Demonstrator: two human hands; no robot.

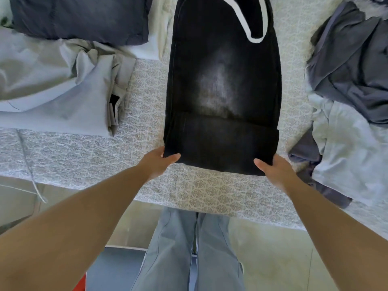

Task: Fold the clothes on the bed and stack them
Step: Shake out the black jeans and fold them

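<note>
On the patterned bedspread [147, 114], black jeans [222, 97] lie lengthwise at centre, near end folded into a thick band. Pale grey garment [52, 85] crumpled to the left; dark grey clothes [348, 66] heaped right, over a light blue piece [346, 156]. Left hand [160, 162] pinches the band's left corner, thumb on top. Right hand [273, 168] pinches the right corner likewise.

Bed [147, 127] with grey patterned cover. On it: black jeans [222, 91] lengthwise at centre, near end folded over; crumpled light grey garment [63, 85] at left; dark folded garment [79, 17] far left; dark grey garment [352, 66] and pale blue garment [348, 156] heaped at right.
</note>
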